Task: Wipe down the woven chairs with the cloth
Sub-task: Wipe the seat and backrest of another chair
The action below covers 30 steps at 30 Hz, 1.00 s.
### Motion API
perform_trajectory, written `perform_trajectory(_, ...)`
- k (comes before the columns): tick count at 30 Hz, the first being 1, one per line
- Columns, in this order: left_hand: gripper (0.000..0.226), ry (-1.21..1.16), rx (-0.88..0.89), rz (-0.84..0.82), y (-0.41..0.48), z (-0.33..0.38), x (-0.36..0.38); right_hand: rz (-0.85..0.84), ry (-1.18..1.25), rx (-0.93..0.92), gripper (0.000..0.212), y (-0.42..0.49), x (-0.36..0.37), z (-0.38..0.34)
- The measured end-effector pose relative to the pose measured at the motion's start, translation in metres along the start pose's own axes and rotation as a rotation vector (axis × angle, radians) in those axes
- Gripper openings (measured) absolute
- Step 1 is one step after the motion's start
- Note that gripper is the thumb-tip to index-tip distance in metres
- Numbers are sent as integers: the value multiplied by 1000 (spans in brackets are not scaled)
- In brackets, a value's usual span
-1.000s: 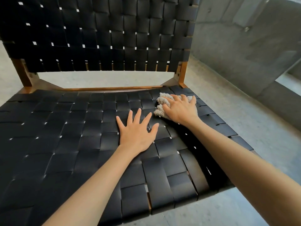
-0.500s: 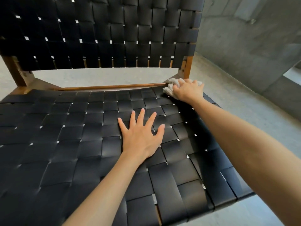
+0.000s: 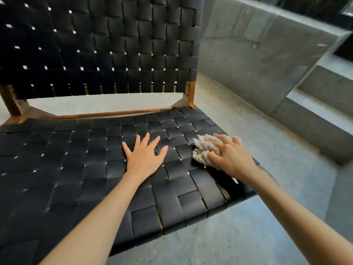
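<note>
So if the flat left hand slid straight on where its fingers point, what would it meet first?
The left hand would cross more woven seat, then probably meet the wooden rear rail; depth is unclear. The cloth in the right hand lies aside.

Grey concrete floor (image 3: 248, 236), low concrete wall (image 3: 257, 54), concrete step (image 3: 315, 127)

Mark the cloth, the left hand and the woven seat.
cloth (image 3: 202, 148), head view, exposed bunch at its left.
left hand (image 3: 145, 159), head view, back of hand.
woven seat (image 3: 66, 159), head view, bare straps at left.
</note>
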State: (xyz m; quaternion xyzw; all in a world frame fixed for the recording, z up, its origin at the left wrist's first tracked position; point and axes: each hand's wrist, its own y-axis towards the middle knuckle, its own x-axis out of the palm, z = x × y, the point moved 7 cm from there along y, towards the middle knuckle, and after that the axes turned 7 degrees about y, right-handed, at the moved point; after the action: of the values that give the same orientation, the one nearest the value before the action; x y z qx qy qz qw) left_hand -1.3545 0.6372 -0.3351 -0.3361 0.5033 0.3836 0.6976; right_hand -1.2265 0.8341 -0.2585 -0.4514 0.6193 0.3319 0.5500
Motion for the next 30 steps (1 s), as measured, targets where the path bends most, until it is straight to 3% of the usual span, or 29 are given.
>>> perform_trajectory(4,53,-121,5,-40,-11,-4,-11,9,8,15,46,-32,-3,5)
perform_trajectory(10,48,-100,154,-180,-62,-26,-37,50,114,-74,58,-59,-3,-40)
perform_trajectory(14,44,-7,93,-63,-92,-79,-77,-5,134,-213,69,-73,29,-119)
perform_trajectory(19,42,89,-40,103,-136,-173,-126,-64,188,-384,66,-85,57,-232)
perform_trajectory(24,42,97,-189,113,-184,-256,-140,-50,308,-535,48,-116,75,-350)
perform_trajectory(30,44,-6,-356,128,-220,-294,-140,-12,326,-573,46,-128,85,-437)
